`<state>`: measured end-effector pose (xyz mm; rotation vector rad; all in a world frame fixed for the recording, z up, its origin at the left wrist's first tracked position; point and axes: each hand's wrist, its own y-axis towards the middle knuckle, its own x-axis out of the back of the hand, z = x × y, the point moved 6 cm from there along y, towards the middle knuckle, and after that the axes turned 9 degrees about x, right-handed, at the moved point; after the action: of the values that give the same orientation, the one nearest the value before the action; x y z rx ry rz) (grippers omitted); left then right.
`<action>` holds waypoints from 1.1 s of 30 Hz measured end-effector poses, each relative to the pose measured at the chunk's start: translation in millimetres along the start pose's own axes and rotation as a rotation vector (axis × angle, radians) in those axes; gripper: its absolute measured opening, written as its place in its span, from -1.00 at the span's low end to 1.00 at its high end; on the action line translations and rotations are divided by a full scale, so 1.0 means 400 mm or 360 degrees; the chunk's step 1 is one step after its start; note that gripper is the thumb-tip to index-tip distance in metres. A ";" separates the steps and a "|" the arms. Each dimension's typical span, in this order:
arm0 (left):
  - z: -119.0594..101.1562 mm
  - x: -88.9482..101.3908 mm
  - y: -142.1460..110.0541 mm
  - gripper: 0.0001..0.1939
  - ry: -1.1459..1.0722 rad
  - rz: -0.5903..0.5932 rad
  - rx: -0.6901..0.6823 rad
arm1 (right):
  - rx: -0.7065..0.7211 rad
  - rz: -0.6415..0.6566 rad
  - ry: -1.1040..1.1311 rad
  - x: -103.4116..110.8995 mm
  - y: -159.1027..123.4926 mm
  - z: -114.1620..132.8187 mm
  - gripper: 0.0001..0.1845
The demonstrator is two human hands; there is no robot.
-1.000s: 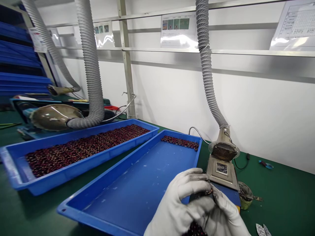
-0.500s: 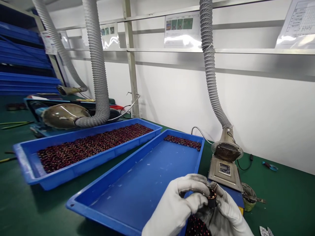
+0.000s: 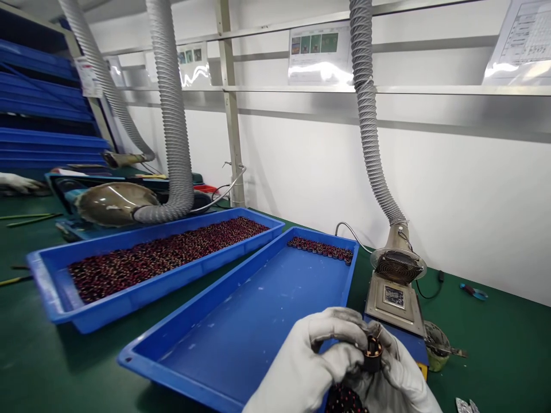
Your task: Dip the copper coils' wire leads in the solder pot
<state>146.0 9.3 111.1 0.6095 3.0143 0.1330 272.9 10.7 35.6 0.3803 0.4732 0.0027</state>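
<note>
A small black ring-shaped part [image 3: 372,361] with copper-coloured pieces inside its rim is held between my gloved hands, over the near right corner of a blue tray. My left hand [image 3: 316,350] pinches it from the left, thumb and fingertips closed at its edge. From the right, my right hand [image 3: 400,364] grips it, its lower fingers partly hidden. Below my hands lies a heap of dark red and black parts [image 3: 344,399], mostly covered by the gloves. The blue tray [image 3: 258,310] beside my left hand has rows of similar small parts [image 3: 319,248] along its far end.
Another blue tray [image 3: 142,298] at left is filled with small parts. A metal solder pot [image 3: 394,296] stands beyond my right hand under a hose [image 3: 368,115], with a dirty cup [image 3: 438,347] beside it. A co-worker's gloved hand [image 3: 19,183] rests at far left.
The black part has turned slightly, so more of its copper-coloured inside shows. A co-worker's gloved hand has come into view at the far left. My hands stay nearly in place.
</note>
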 end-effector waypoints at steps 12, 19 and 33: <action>0.010 0.045 -0.006 -0.73 -0.0193 -0.0384 -0.0090 | 0.1125 -0.0522 -0.1019 -0.039 -0.071 0.096 -0.91; 0.106 -0.028 0.046 -0.80 -0.1078 -0.0143 -0.0043 | 0.1762 -0.0477 -0.1584 -0.090 -0.103 0.122 -0.79; 0.084 0.010 0.019 -0.87 -0.0991 -0.0593 -0.0029 | 0.1489 -0.0533 -0.1288 -0.062 -0.096 0.123 -0.63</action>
<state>147.8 20.4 78.4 0.0512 2.4525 -0.0440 269.3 -44.9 73.2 1.1503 -0.3111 -0.6944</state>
